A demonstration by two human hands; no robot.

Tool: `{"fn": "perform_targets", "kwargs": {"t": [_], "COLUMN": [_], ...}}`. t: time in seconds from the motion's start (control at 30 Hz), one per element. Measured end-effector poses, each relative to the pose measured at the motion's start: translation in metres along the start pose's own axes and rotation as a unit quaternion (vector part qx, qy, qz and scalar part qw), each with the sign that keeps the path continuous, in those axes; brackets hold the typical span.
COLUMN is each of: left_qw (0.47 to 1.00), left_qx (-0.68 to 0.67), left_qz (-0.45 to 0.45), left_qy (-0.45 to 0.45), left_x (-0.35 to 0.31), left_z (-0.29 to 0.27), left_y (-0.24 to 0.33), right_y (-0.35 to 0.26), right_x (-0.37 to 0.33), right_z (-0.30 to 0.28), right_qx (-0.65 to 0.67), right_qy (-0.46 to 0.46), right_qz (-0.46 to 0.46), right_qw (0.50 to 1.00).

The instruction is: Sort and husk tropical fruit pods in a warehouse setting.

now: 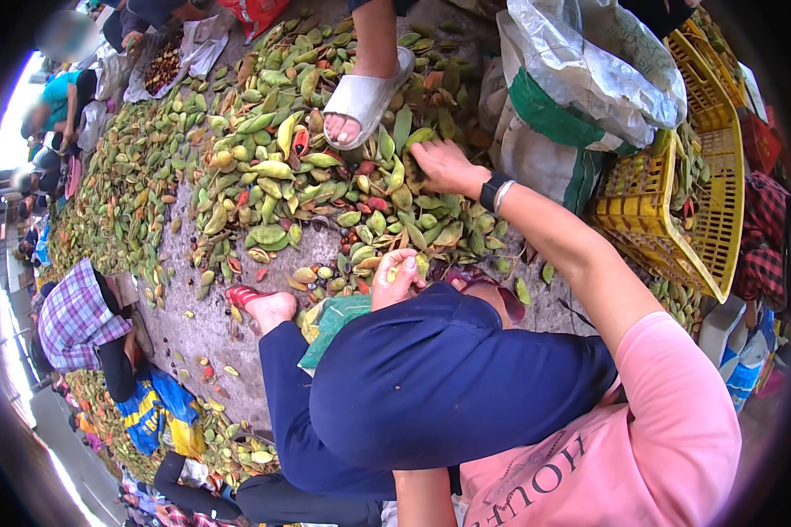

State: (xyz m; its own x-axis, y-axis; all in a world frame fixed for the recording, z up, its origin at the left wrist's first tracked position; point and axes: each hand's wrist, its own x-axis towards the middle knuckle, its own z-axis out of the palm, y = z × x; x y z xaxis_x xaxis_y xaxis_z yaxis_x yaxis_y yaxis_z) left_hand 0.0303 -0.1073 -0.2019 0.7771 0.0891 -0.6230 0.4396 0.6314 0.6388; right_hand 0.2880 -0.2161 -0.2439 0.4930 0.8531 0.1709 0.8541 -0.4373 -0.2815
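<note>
A thick heap of green and brownish seed pods [264, 167] covers the ground before me, some split and showing red. At the heap's near right edge, my right hand [446, 167], with a dark watch on its wrist, is closed over a seed pod; its fingertips are partly hidden. Beyond my raised knee, my left hand [401, 279] curls its fingers around a small green pod [392, 274]. My knee covers part of that arm. Beside the left hand lies a green plastic bag [336, 325]. Loose dark seeds [325, 272] are scattered near it.
Another person's foot in a white slipper [360, 105] stands in the pods. On the right are a large white-and-green sack [580, 97] and a yellow plastic crate [712, 202] holding pods. A person in a checked shirt [83, 316] sits at the left, and other people are farther off.
</note>
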Motion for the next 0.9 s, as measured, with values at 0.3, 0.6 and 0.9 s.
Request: {"fn": "perform_targets", "kwargs": {"t": [0.3, 0.6, 0.9], "left_qw": [0.993, 0.986, 0.991], "left_qx": [0.023, -0.113, -0.064], "left_qz": [0.100, 0.125, 0.110], "left_qy": [0.057, -0.010, -0.036], "left_x": [0.025, 0.018, 0.015], "left_z": [0.052, 0.054, 0.056], "left_y": [-0.008, 0.020, 0.017], "right_y": [-0.033, -0.043, -0.052], "right_x": [-0.060, -0.072, -0.055], "right_z": [-0.045, -0.063, -0.086], "right_qx": [0.667, 0.814, 0.581], "right_qy": [-0.185, -0.168, -0.222], "right_qz": [0.284, 0.255, 0.185], "right_qw": [0.664, 0.495, 0.761]}}
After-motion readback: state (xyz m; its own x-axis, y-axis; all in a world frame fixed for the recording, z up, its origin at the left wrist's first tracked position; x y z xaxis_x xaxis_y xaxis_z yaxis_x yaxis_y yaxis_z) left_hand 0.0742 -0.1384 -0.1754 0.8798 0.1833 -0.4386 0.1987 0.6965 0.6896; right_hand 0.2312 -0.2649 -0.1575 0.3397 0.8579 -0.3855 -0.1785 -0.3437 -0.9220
